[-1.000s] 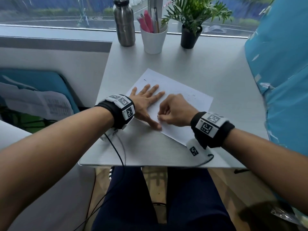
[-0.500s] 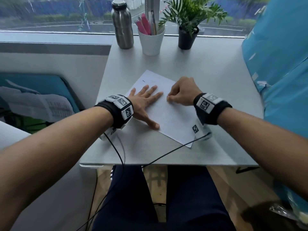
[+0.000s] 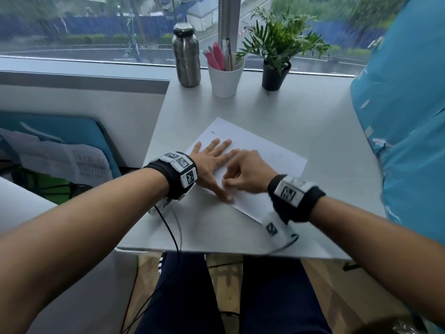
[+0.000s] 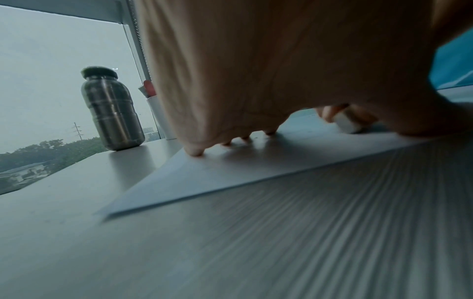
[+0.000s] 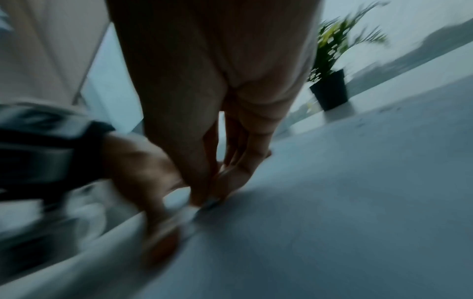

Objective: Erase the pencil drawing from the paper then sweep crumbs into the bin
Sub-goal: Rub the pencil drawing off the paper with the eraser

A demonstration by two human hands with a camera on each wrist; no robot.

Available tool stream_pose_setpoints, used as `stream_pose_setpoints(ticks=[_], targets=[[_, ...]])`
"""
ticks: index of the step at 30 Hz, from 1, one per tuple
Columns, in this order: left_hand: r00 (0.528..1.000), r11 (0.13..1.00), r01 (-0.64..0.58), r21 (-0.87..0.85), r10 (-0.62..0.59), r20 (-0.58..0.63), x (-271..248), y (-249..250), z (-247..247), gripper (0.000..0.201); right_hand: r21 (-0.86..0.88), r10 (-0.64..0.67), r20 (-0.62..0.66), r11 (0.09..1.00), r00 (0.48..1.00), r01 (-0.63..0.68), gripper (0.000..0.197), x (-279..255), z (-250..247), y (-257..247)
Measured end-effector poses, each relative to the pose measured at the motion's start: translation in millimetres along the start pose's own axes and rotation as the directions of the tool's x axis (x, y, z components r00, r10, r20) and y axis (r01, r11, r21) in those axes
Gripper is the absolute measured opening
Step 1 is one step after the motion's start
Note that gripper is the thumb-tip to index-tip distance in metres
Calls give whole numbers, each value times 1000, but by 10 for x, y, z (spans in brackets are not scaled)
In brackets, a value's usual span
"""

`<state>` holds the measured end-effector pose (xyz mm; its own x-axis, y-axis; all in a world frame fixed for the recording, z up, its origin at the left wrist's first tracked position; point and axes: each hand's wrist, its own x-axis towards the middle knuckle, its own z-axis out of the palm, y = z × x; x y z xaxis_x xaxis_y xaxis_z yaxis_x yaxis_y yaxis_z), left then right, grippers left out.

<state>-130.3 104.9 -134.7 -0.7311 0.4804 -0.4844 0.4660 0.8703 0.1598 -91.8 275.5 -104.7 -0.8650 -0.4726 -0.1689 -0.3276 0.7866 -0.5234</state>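
Your left hand [image 3: 212, 162] lies flat on the paper [image 3: 272, 155], fingers straight and spread, palm down, pressing the sheet against the grey table [image 3: 301, 109]; its place on the sheet matches the frame half a second ago. Your right hand [image 3: 248, 172] has come back toward you since then: it was at the sheet's far middle, and now sits at the near-left part, just beside the left thumb. Its fingers are curled tight round a small white eraser [image 4: 345, 123], which the left wrist view shows touching the paper; from the head view the eraser is hidden under the fingers. The right hand and its wristband are blurred in the head and right wrist views.

The paper lies angled on the table's middle, one corner toward the window. A few dark specks [image 3: 279, 155] show on its far right part; whether they are crumbs or pencil marks cannot be told. No pencil drawing can be made out.

At the table's far edge stand a steel bottle [image 3: 186, 56], a white cup of pens [image 3: 225, 77] and a potted plant [image 3: 275, 73]
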Motion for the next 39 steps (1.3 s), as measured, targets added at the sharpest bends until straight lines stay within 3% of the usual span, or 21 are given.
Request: stream_pose_setpoints(ticks=[3, 5, 8, 10, 13, 15, 18, 20, 24, 26, 29, 32, 34, 37, 39], targets=[[1000, 1000, 2, -24, -2, 0, -21, 20, -5, 142, 7, 142, -174, 990, 974, -143, 11, 273, -332, 283], [1000, 1000, 6, -27, -6, 0, -31, 32, -21, 142, -9, 133, -211, 990, 968, -138, 10, 290, -342, 264], [1000, 1000, -1, -1, 1, -8, -14, 21, -13, 144, -31, 7, -49, 999, 999, -9, 9, 40, -13, -51], [1000, 1000, 0, 0, 0, -6, -22, 17, -8, 144, -31, 9, 2, 999, 1000, -9, 11, 44, -62, 0], [1000, 1000, 8, -9, -8, -6, -36, 29, -7, 141, 11, 154, -171, 988, 973, -155, 12, 319, -386, 304], [1000, 1000, 8, -21, -8, -6, -36, 35, -10, 142, 7, 158, -229, 987, 960, -161, 10, 309, -353, 292], [1000, 1000, -8, -14, 8, -5, -7, 7, 8, 145, 17, 20, -106, 1000, 994, -18, 5, 16, 24, -28], [1000, 1000, -13, -8, 13, -11, 1, -6, 20, 145, 11, 3, -39, 1000, 999, -3, 6, 29, -42, 0], [1000, 1000, -12, -19, 12, 0, -15, 29, -1, 142, 23, 194, -216, 981, 957, -194, 9, 369, -403, 320], [1000, 1000, -12, -11, 12, -6, -20, 17, -9, 143, -9, 143, -192, 989, 971, -147, 6, 269, -198, 139], [1000, 1000, -27, -5, 27, -8, -17, -1, -3, 144, 2, 17, -45, 1000, 999, -17, 6, 55, 30, -54], [1000, 1000, -18, -9, 18, 4, -26, 21, 0, 144, 35, 149, -164, 989, 975, -146, 8, 278, -260, 187], [1000, 1000, -9, -20, 9, 0, -19, 25, 5, 145, 47, 172, -237, 985, 956, -165, 7, 306, -269, 201], [1000, 1000, -15, -12, 15, -7, -7, 17, 3, 148, 26, 42, -88, 999, 995, -40, 8, 80, 57, -98], [1000, 1000, -16, -8, 16, 3, -21, 24, 0, 147, -10, 34, -35, 999, 999, -35, 9, 93, -1, -64]])
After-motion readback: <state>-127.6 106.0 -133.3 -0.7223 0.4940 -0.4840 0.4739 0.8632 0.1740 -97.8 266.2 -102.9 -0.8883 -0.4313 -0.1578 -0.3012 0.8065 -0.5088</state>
